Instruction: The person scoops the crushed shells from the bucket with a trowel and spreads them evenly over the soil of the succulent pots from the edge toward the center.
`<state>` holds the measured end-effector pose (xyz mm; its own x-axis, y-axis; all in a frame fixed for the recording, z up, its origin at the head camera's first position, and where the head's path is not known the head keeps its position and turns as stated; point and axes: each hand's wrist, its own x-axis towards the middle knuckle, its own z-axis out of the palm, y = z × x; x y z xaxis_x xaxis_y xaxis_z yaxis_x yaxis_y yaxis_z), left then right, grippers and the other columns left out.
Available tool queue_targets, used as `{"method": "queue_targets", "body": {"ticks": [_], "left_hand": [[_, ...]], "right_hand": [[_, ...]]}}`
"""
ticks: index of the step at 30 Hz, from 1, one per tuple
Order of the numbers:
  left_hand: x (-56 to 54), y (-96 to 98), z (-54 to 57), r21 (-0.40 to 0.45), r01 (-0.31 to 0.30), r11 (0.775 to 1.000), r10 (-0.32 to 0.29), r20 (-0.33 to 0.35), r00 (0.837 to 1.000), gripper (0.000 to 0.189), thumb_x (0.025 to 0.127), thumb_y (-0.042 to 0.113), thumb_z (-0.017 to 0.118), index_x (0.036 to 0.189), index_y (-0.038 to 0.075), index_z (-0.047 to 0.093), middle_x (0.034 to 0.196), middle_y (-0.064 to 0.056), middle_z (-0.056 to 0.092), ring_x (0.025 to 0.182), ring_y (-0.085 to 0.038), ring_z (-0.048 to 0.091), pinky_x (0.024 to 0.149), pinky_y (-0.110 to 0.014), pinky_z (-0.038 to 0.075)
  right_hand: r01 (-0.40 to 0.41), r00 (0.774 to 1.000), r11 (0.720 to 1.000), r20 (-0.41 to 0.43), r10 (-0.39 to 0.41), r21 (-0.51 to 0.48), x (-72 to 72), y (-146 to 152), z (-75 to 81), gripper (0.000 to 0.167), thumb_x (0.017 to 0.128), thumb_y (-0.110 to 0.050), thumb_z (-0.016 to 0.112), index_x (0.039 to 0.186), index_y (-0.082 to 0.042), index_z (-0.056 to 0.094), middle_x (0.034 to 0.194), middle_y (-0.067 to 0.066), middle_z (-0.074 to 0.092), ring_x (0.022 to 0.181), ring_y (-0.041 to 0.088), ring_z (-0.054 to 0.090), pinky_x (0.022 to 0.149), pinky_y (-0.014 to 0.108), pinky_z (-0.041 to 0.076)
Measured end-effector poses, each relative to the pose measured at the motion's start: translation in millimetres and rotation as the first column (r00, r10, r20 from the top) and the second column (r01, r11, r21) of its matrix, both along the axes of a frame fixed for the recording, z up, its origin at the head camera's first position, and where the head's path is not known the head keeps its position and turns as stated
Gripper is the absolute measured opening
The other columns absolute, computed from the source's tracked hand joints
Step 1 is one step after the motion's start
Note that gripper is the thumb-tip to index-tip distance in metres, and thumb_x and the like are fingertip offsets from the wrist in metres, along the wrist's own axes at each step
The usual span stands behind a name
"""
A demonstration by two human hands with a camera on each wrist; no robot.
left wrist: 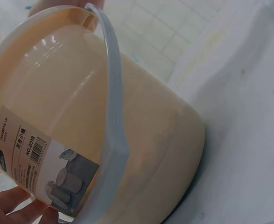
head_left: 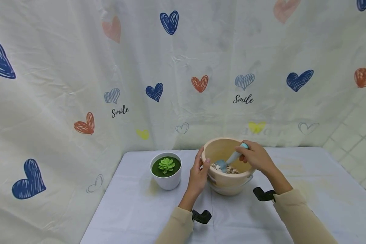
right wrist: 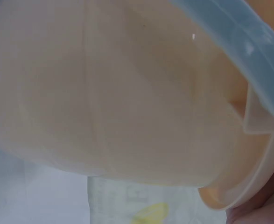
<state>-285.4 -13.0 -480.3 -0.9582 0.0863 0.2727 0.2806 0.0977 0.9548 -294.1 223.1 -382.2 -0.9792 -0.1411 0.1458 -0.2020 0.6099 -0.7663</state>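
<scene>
A peach-coloured bucket stands on the table with a layer of small mixed white and brown pieces, like shells or pebbles, inside. My left hand holds the bucket's left side near the rim. Its fingertips show beside the printed label in the left wrist view. Over the right rim reaches my right hand, gripping the handle of a light blue toy shovel. The shovel's blade points down into the pieces. A grey-blue bucket handle hangs against the outer wall.
To the left of the bucket stands a white pot holding a green succulent. A white cloth covers the table. Behind it hangs a white curtain printed with hearts. White tiles show at the right.
</scene>
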Motion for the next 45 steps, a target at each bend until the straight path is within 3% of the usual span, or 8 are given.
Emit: {"method": "queue_targets", "body": {"ticks": [12,29,45], "left_hand": [[-0.1,-0.2,0.0,-0.011,0.003,1.0,-0.003,0.016,1.0,0.055,0.105,0.05,0.048,0.155,0.054,0.026,0.151,-0.006,0.056,0.136,-0.025,0.056,0.105,-0.047,0.052],[-1.0,1.7,1.7,0.002,-0.003,1.0,0.003,-0.001,1.0,0.056,0.106,0.045,0.048,0.159,0.045,0.028,0.15,-0.009,0.057,0.134,-0.028,0.058,0.104,-0.05,0.053],[-2.9,1.1,1.1,-0.007,-0.003,1.0,0.004,0.012,1.0,0.057,0.106,0.047,0.048,0.16,0.043,0.028,0.151,-0.008,0.056,0.135,-0.027,0.057,0.106,-0.051,0.051]], "right_hand": [[0.041,0.999,0.994,-0.013,-0.043,-0.102,0.9,2.2,-1.2,0.038,0.106,-0.04,0.055,0.105,-0.002,0.063,0.08,0.01,0.068,0.069,0.015,0.061,0.067,0.03,0.053],[0.11,0.992,0.987,-0.043,-0.115,-0.114,-2.8,4.8,-4.1,0.033,0.107,-0.033,0.053,0.111,-0.002,0.063,0.084,0.013,0.068,0.075,0.024,0.064,0.068,0.029,0.052],[0.104,0.992,0.982,-0.055,-0.114,-0.16,-3.1,5.4,-2.9,0.035,0.107,-0.032,0.052,0.114,0.001,0.064,0.082,0.011,0.067,0.071,0.016,0.061,0.068,0.028,0.051]]}}
